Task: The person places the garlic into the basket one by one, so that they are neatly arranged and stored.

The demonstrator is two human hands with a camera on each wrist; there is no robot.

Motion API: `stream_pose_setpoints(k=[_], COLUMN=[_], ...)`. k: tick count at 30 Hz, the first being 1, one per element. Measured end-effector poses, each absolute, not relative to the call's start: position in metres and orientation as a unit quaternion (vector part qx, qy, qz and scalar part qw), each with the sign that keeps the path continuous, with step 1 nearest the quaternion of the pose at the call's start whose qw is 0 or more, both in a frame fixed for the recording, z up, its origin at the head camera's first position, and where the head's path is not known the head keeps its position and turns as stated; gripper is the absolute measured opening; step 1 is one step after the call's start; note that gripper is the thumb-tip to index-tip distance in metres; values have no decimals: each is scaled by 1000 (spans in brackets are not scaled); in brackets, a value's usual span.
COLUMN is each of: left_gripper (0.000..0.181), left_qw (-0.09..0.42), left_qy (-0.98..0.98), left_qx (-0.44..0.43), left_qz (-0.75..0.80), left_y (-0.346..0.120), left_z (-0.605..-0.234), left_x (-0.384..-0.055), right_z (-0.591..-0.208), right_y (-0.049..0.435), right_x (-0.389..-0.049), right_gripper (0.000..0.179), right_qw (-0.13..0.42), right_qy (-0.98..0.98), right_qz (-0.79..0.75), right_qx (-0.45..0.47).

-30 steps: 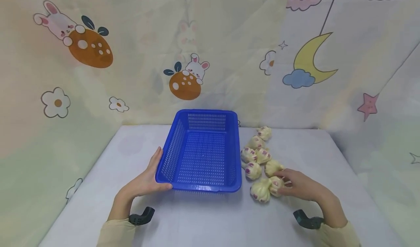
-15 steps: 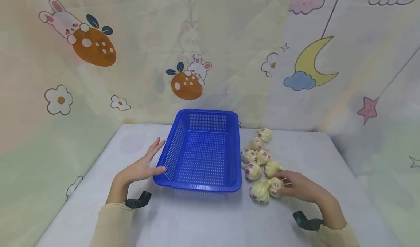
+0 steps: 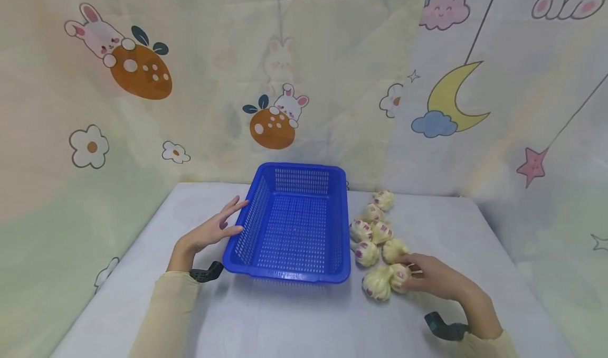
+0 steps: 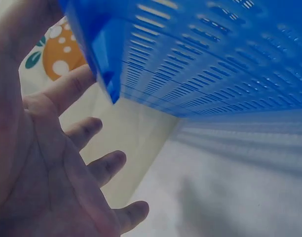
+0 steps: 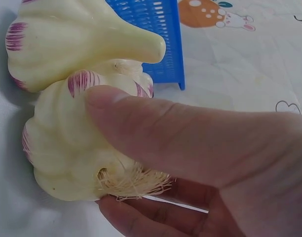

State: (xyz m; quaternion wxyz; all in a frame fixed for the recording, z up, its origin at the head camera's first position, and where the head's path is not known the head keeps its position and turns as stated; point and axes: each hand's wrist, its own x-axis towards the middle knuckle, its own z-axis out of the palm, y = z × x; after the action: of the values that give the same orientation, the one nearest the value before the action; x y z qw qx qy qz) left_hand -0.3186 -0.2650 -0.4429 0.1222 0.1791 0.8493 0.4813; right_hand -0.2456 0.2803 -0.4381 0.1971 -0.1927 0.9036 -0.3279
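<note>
A blue plastic basket (image 3: 294,277) with slotted walls stands mid-table, nothing inside it. At its left rim is my left hand (image 3: 209,233), fingers spread, thumb and index tip right at the edge. The left wrist view shows that hand's palm and its other fingers (image 4: 107,168) below the basket's rim. My right hand (image 3: 439,278) holds a garlic bulb (image 5: 67,143), thumb across its top and fingers around its rooted end. A second garlic bulb (image 3: 377,283) lies against it on the left, its stem (image 5: 146,45) pointing at the basket in the right wrist view.
Several more garlic bulbs (image 3: 381,232) lie in a loose line along the basket's right side, running back to the wall. The white tabletop (image 3: 304,326) ends at a cloth backdrop (image 3: 332,136) printed with cartoons. Each wrist carries a dark camera mount (image 3: 445,327).
My left hand has let go of the basket's near-left corner and slid forward along its left rim with fingers spreading. The right hand stays at the garlic bulb. The head view has tilted up slightly.
</note>
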Motion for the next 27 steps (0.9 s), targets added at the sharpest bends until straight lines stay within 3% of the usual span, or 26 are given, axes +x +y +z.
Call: stream_pose_setpoints(k=[27], left_gripper=[67], left_qw=[130], left_qy=[804], left_qx=[171], left_qz=[555], left_y=[-266], left_z=[-471], left_x=[-328], right_z=[-439], right_y=[280], right_x=[-248], right_gripper=[59], right_qw=[184], right_qy=[908], right_qz=[-311], right_qx=[-213])
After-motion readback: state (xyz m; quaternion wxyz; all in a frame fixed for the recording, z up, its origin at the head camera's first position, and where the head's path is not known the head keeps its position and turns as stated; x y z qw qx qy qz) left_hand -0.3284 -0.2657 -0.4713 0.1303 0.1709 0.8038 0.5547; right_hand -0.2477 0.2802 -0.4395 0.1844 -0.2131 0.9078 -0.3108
